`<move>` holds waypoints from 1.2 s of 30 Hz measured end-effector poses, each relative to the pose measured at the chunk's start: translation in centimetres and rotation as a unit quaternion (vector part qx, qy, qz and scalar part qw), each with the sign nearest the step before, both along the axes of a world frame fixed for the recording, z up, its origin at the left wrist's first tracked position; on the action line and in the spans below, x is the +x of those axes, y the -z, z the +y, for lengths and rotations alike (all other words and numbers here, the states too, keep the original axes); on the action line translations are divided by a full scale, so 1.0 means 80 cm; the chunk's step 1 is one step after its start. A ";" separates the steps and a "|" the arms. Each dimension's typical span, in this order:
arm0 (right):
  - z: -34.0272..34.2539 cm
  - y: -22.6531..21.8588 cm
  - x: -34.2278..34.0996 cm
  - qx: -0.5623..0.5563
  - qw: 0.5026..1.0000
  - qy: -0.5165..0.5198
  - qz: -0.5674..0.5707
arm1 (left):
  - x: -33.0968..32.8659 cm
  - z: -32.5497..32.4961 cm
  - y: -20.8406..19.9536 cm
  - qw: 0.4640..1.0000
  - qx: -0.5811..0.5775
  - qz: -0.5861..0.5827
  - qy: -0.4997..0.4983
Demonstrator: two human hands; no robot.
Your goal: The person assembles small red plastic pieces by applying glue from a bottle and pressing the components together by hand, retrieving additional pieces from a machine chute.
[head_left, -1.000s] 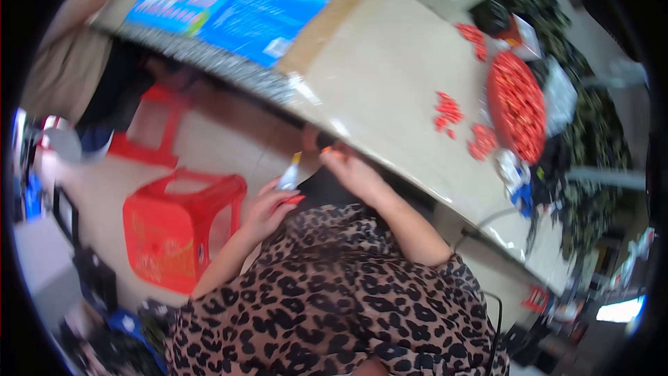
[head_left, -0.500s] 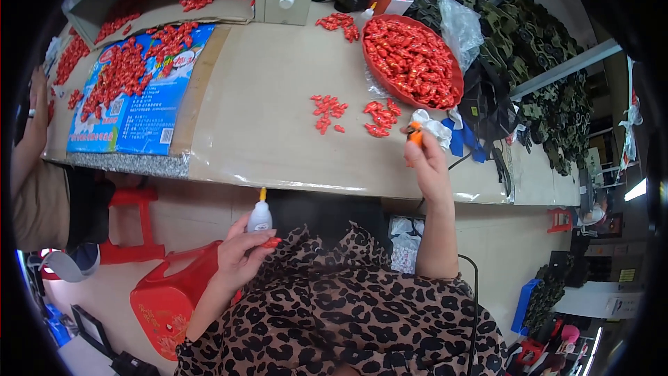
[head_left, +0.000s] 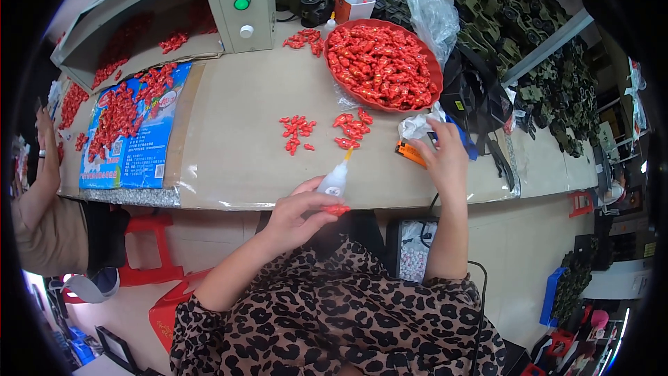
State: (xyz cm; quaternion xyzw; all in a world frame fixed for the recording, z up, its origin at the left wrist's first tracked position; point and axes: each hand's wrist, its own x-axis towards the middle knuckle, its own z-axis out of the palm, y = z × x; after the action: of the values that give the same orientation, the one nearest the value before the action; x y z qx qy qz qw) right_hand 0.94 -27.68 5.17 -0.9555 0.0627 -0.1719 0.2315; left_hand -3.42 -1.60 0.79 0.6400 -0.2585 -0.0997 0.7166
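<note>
From the head view, I see the left hand (head_left: pixel 299 216) wrapped round a white squeeze bottle (head_left: pixel 334 179) above the table's near edge, a red piece (head_left: pixel 337 209) pinched at its fingertips. The bottle looks light and soft-walled, best held by its body; the glossy piece may slip, so grip its sides. Right of them, the right hand (head_left: pixel 445 157), fingers parted, is beside a stiff-looking orange-and-black tool (head_left: pixel 412 154); contact I can't tell.
</note>
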 end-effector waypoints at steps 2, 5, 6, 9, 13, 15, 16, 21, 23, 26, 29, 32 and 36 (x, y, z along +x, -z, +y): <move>0.002 0.017 0.012 -0.115 0.989 0.021 -0.085 | 0.012 -0.015 0.004 0.997 0.028 -0.068 0.007; -0.014 0.029 0.018 -0.078 0.995 0.002 -0.070 | 0.024 -0.034 0.012 0.988 0.055 -0.141 0.027; -0.017 0.031 0.019 -0.052 0.994 0.001 -0.099 | 0.026 -0.039 0.013 0.987 0.057 -0.144 0.040; -0.014 0.027 0.013 0.266 0.956 -0.033 -0.118 | 0.029 -0.053 0.011 0.994 0.039 -0.081 0.059; 0.005 0.018 -0.006 0.608 0.783 -0.129 0.031 | 0.031 -0.067 0.012 0.998 0.006 -0.030 0.061; 0.009 0.025 -0.008 0.631 0.760 -0.155 0.036 | 0.032 -0.067 0.011 0.996 -0.001 0.010 0.084; 0.011 0.027 -0.008 0.652 0.735 -0.183 0.042 | 0.033 -0.067 0.010 0.996 -0.001 0.012 0.083; 0.016 0.022 -0.003 0.667 0.716 -0.200 0.057 | 0.036 -0.066 0.009 0.995 0.032 -0.063 0.077; 0.017 0.015 -0.002 0.637 0.742 -0.185 0.094 | 0.038 -0.067 0.006 0.993 0.041 -0.070 0.087; 0.022 0.013 -0.003 0.641 0.745 -0.163 0.086 | 0.036 -0.068 0.009 0.992 0.040 -0.072 0.100; 0.022 0.019 -0.002 0.643 0.746 -0.162 0.069 | 0.036 -0.066 0.009 0.992 0.033 -0.081 0.091; 0.025 0.023 0.001 0.665 0.734 -0.138 0.022 | 0.036 -0.065 0.009 0.991 0.039 -0.094 0.088; -0.009 0.017 0.012 0.626 0.769 -0.044 -0.121 | 0.035 -0.065 0.007 0.995 0.007 -0.066 0.077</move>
State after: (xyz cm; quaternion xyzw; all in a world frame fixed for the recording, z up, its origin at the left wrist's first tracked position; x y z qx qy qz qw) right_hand 1.91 -28.36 3.80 -0.5716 0.0855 -0.1984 0.7916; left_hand -0.59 -6.78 0.26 0.6287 -0.3532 -0.1140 0.6834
